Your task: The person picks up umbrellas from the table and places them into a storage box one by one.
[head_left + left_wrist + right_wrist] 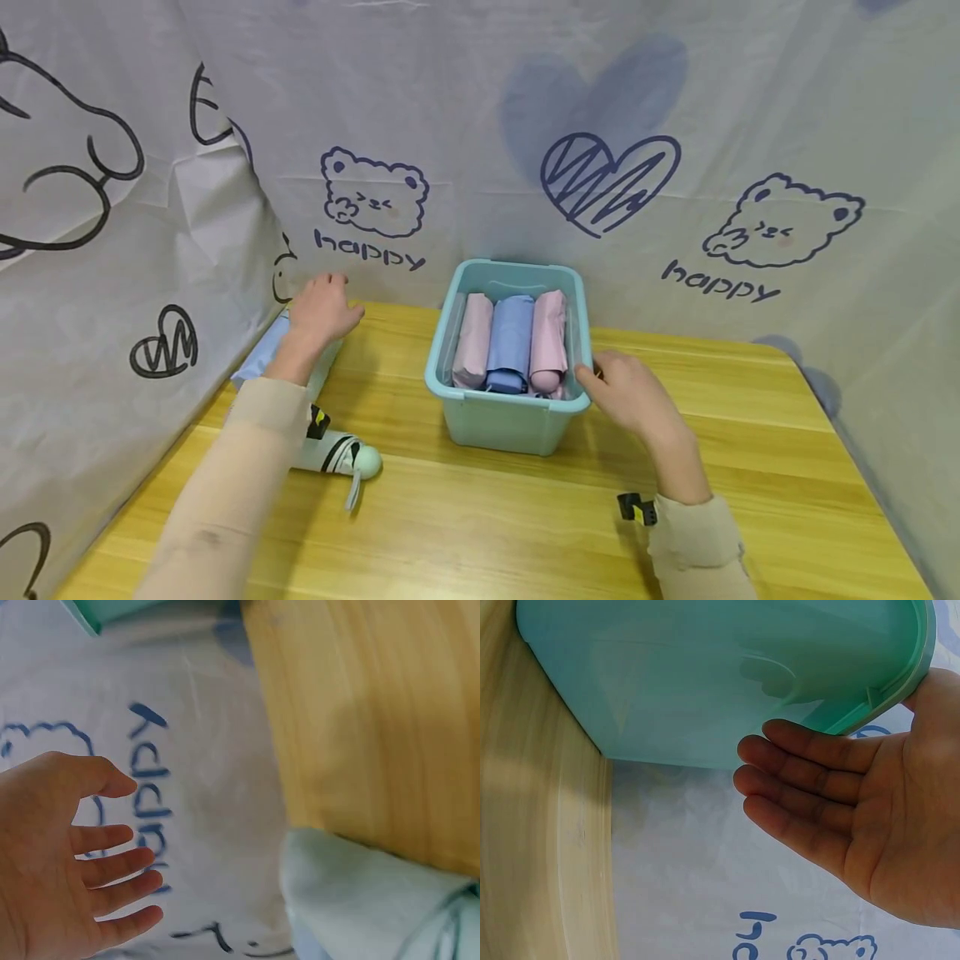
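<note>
A teal plastic storage bin [492, 425] stands at mid-table. Three folded umbrellas show side by side in it: a pink one [474, 337], a blue one [512, 333] and another pink one [550, 333]. My right hand [633, 392] holds the bin's right rim, thumb over the edge and fingers along the outer wall [667, 690]. To the left, my left hand [322, 312] hovers with spread fingers and holds nothing. Beneath that arm lie a light blue folded umbrella [262, 350] and a mint umbrella [311, 454] with a round handle end, both partly hidden by the arm.
The wooden table [480, 533] meets a printed cloth [480, 125] hanging behind it and on the left side. A pale green folded umbrella [360, 892] lies near the table's edge in the left wrist view. A small black device [636, 508] sits at the right wrist.
</note>
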`<state>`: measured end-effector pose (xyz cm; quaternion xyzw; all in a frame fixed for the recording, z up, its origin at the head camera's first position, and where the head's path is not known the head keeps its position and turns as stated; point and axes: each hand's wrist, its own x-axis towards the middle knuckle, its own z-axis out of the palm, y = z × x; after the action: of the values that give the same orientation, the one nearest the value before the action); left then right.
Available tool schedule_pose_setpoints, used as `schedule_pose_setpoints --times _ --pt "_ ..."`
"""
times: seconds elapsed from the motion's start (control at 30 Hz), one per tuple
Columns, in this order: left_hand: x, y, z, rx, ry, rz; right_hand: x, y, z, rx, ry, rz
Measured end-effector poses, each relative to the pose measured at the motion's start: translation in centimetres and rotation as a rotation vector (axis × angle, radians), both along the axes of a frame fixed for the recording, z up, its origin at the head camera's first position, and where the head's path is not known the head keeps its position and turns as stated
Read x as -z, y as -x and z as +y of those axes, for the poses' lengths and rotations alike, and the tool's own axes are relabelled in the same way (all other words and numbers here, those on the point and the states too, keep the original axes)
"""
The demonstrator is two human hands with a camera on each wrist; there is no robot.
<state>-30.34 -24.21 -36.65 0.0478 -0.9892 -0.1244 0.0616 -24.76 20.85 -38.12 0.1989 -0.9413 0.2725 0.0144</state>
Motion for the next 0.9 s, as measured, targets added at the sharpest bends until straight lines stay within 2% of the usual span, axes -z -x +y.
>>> schedule_pose_setpoints --times 0.17,0.33,0.57,0.9 --pt "1.2 0.0 -2.5 -0.039 -0.039 -0.110 0.0 0.0 0.0 0.002 0.000 0.004" --pt "2.2 -0.8 -4.4 -0.076 -0.066 -0.208 0.2 0.1 0.0 0.003 -0.002 0.001" --pt "2.8 -1.6 -5.6 -0.034 -0.052 -0.341 0.3 0.2 0.0 0.004 -0.003 0.001" --pt "4.2 -2.1 -6.2 -0.049 -0.116 -0.464 0.3 0.2 -0.1 0.006 0.000 -0.001"
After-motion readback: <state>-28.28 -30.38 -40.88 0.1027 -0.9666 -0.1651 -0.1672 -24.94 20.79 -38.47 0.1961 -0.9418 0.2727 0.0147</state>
